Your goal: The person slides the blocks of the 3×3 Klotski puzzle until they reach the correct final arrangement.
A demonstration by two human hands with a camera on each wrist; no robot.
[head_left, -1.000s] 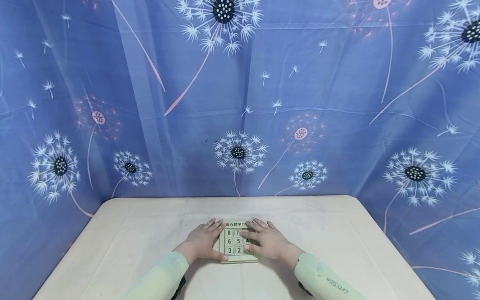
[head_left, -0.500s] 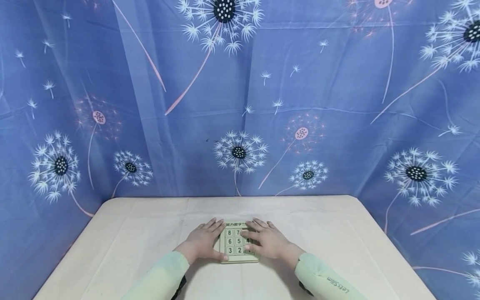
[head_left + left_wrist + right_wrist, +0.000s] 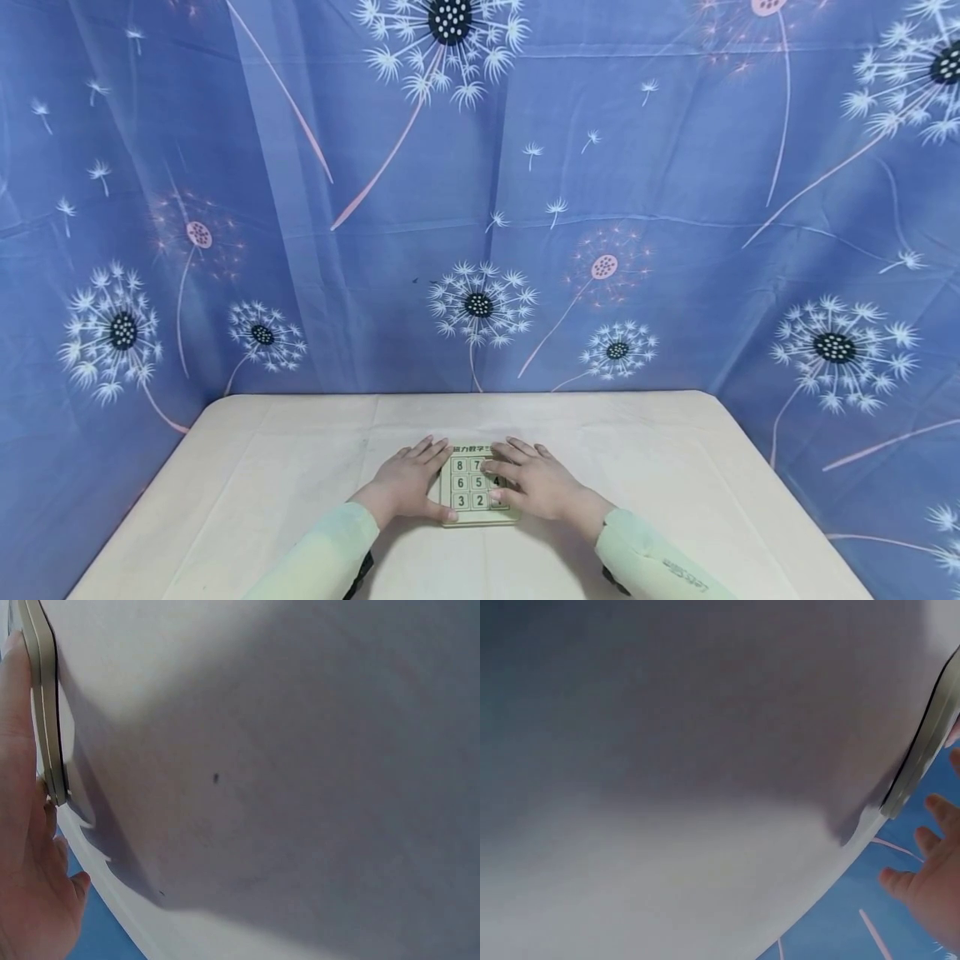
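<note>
A pale green sliding number puzzle (image 3: 461,517) lies flat on the table, its square tiles in rows: 8 and 7 at the far side, 6, 5, 4 in the middle, 3 and 2 nearest. My left hand (image 3: 405,483) rests along its left side, thumb at the near left corner and fingers stretched toward the far left corner. Over the right side spreads my right hand (image 3: 546,485), thumb and fingers above the right-hand tiles, partly hiding them. In the left wrist view, the thumb (image 3: 16,697) lies against the puzzle's edge. The right wrist view has the fingers (image 3: 926,840) extended near the board's end.
A cream cloth covers the table (image 3: 645,442), with rounded far corners. Behind it and at both sides hangs a blue curtain (image 3: 390,333) printed with dandelions. Pale green sleeves (image 3: 322,550) cover both forearms.
The right forearm and its sleeve have shifted slightly to the right. The left hand and the puzzle stay in place.
</note>
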